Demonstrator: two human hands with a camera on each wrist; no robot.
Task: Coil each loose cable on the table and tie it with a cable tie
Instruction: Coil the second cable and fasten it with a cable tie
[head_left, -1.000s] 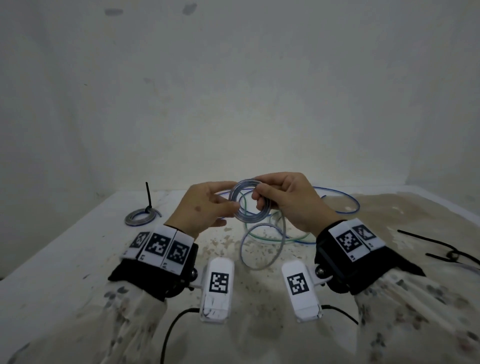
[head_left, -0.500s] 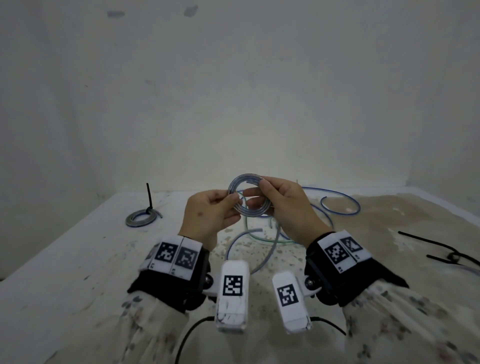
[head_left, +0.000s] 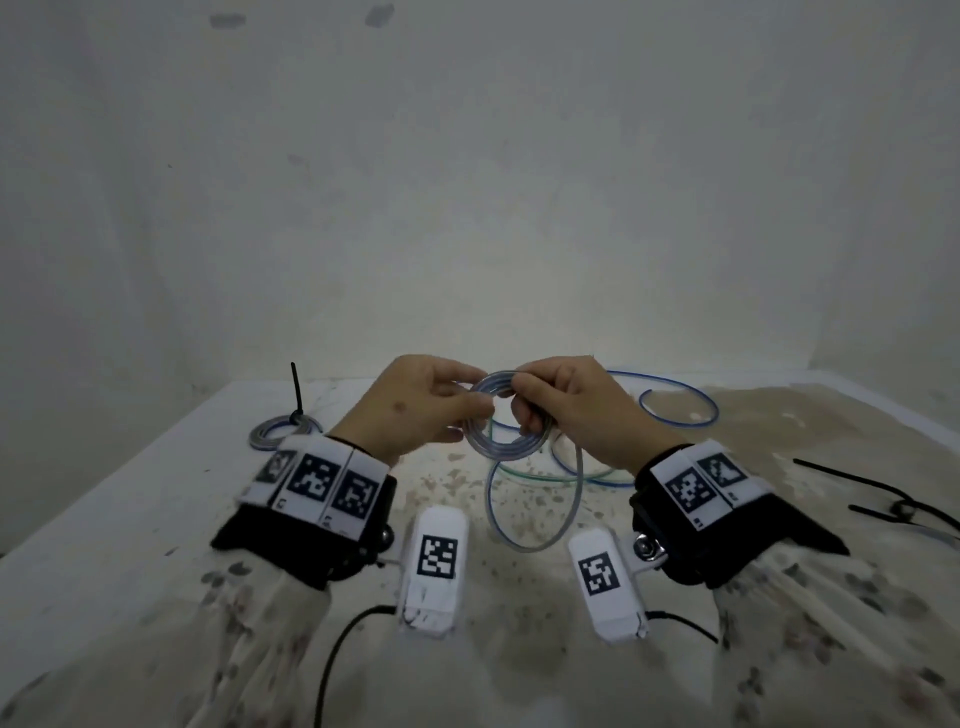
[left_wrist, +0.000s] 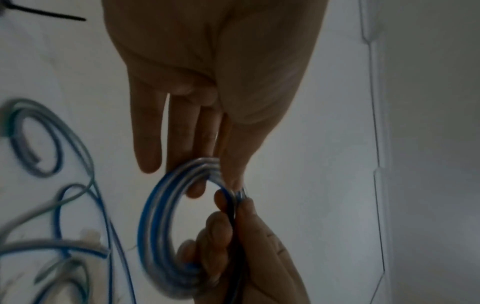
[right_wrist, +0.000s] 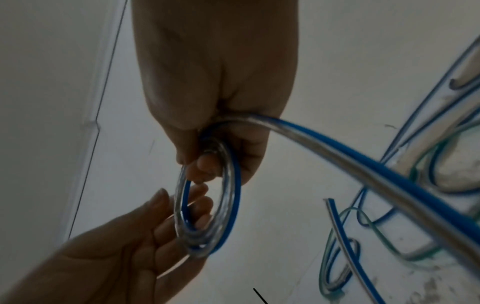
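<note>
A clear cable with a blue stripe is wound into a small coil (head_left: 501, 447) held above the table (head_left: 130, 519). My left hand (head_left: 467, 410) pinches the coil's left side between thumb and fingers; in the left wrist view the left hand (left_wrist: 223, 176) meets the coil (left_wrist: 155, 226) at its top. My right hand (head_left: 519, 410) grips the right side, with fingers curled through the ring (right_wrist: 207, 236). The cable's loose tail (head_left: 530, 519) hangs below in a loop and runs off the right hand (right_wrist: 337, 148).
A tied grey coil (head_left: 283, 431) with an upright black cable tie (head_left: 296, 384) lies far left. Loose blue cable (head_left: 680, 410) and green cable (head_left: 545, 475) sprawl behind the hands. Black cable ties (head_left: 883, 499) lie at the right.
Both hands kept hold of the coil and turned it. The hanging tail opened out toward the left half a second ago and now hangs as a loop again below the coil.
</note>
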